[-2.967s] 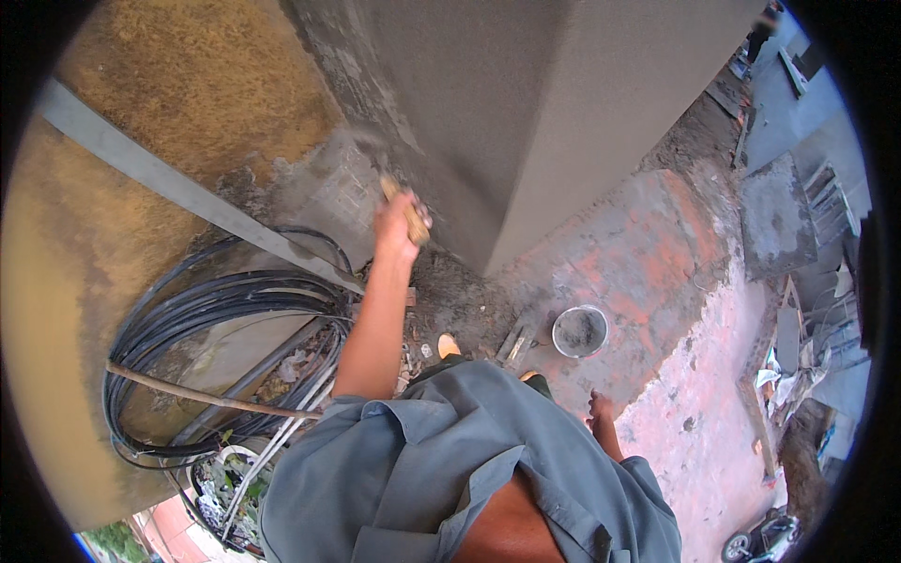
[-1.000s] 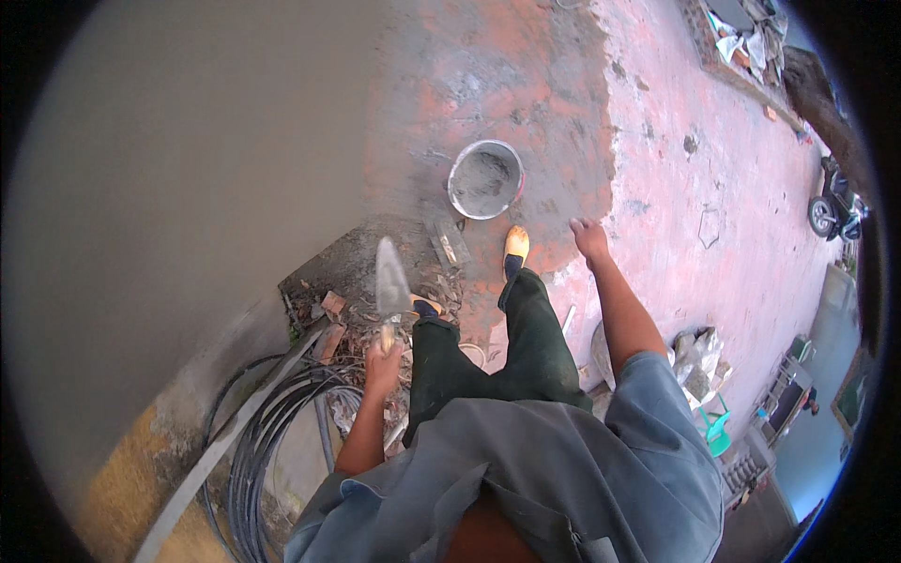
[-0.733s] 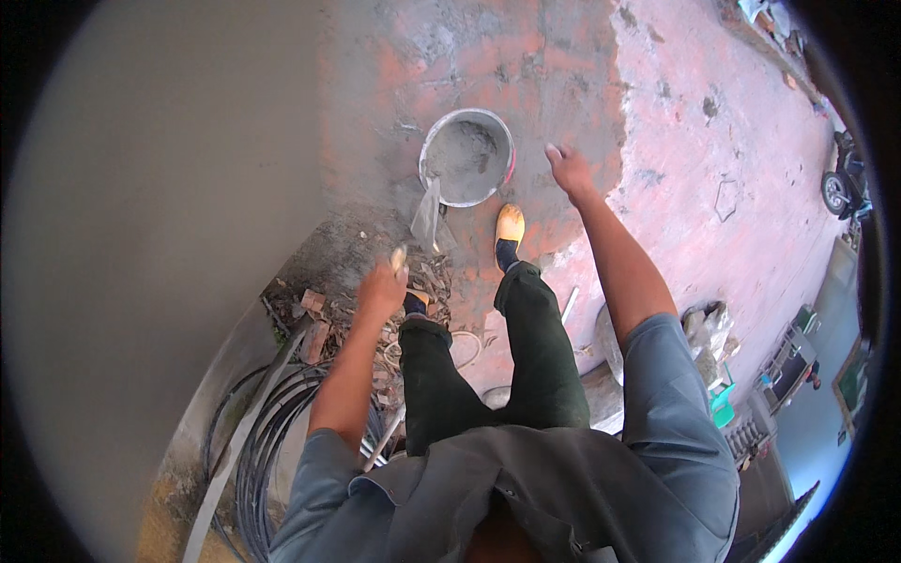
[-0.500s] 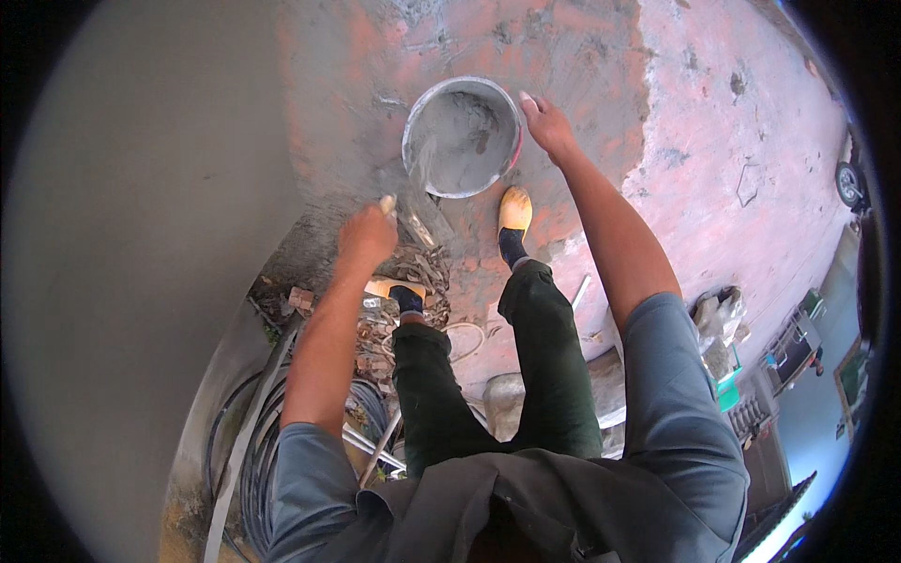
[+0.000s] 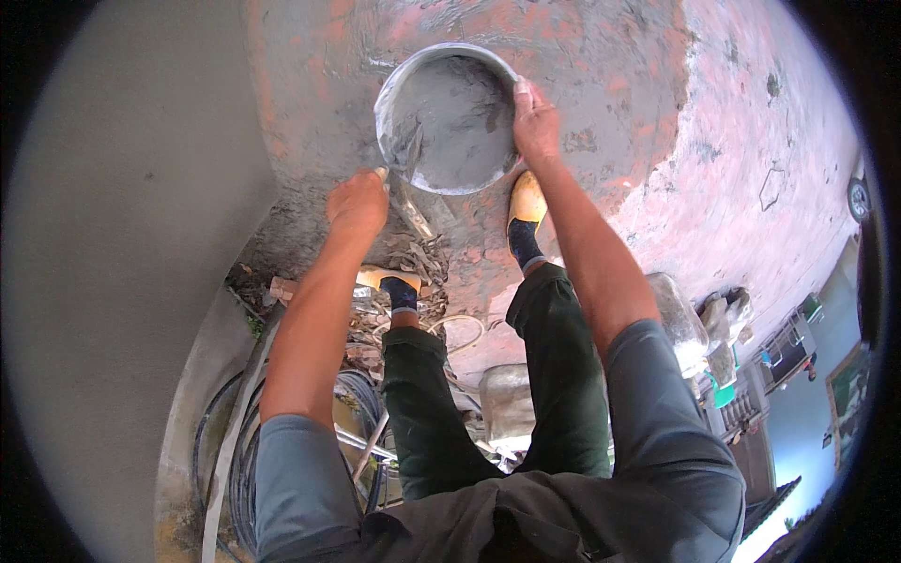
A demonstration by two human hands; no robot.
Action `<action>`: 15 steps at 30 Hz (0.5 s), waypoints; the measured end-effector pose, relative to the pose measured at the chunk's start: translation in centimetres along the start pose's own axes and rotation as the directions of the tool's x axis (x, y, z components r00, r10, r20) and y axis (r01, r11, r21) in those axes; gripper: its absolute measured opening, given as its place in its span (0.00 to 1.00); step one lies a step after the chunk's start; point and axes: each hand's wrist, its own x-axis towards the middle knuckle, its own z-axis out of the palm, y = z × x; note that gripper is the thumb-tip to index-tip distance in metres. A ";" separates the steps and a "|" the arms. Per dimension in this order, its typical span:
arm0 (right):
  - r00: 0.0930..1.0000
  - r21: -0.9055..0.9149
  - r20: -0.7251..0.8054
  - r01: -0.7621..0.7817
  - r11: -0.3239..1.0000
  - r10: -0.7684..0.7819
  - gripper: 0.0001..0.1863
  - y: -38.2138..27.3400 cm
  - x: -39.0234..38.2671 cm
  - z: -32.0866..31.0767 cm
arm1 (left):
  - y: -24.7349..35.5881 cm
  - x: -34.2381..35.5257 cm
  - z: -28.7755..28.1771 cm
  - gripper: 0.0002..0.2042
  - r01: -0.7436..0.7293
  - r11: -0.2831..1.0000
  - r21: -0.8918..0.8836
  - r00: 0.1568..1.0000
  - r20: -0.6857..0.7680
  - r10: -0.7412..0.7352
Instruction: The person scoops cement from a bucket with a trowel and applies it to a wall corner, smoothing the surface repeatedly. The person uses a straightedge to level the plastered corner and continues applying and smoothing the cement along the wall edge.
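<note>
My right hand point(image 5: 537, 127) is closed on the right rim of a round bucket point(image 5: 450, 49) holding wet grey mortar point(image 5: 460, 122). My left hand point(image 5: 358, 202) is closed on a trowel's light wooden handle point(image 5: 379, 174), just outside the bucket's lower left rim. The grey trowel blade point(image 5: 408, 150) reaches into the mortar, partly blending with it. Another flat tool point(image 5: 416, 218) with a light handle lies on the ground below the bucket, beside leaves and rubble. My feet in yellow shoes point(image 5: 527, 195) stand just below the bucket.
A plastered grey wall point(image 5: 131, 263) fills the left. Coiled black cables point(image 5: 235, 413), a long strip point(image 5: 235, 413) and broken bricks point(image 5: 283, 289) lie at lower left. Pale sacks point(image 5: 678, 324), a green chair point(image 5: 723, 394) and a vehicle's wheel point(image 5: 856, 199) are at the right, on patchy pink ground point(image 5: 751, 122).
My view has turned from the wall down to the bucket. My left hand has lowered the trowel into it; my right hand has reached forward and taken hold of its rim.
</note>
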 end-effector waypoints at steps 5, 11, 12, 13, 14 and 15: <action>0.985 0.102 -0.001 0.172 0.980 -0.173 0.15 -2.7 -2.0 2.9 | -2.1 0.5 3.5 0.19 -0.059 0.996 -0.065 0.998 0.025 0.060; 0.978 0.147 0.046 0.196 0.970 -0.204 0.15 -3.1 -3.4 3.6 | -2.7 0.1 6.7 0.18 -0.108 0.981 -0.163 0.990 0.069 0.121; 0.984 0.181 0.053 0.157 0.971 -0.169 0.16 -3.1 -3.2 3.4 | -2.7 0.1 6.9 0.18 -0.138 0.976 -0.169 0.986 0.072 0.152; 0.989 0.212 0.063 0.115 0.970 -0.131 0.16 -3.0 -3.3 3.3 | -2.8 0.2 7.3 0.19 -0.164 0.966 -0.200 0.983 0.045 0.176; 0.988 0.240 0.077 0.110 0.965 -0.132 0.16 -2.9 -3.3 3.3 | -2.8 0.4 7.5 0.20 -0.197 0.953 -0.232 0.978 0.017 0.206; 0.987 0.267 0.088 0.109 0.957 -0.137 0.17 -2.9 -3.0 3.2 | -2.8 0.7 7.8 0.21 -0.225 0.939 -0.259 0.973 -0.018 0.228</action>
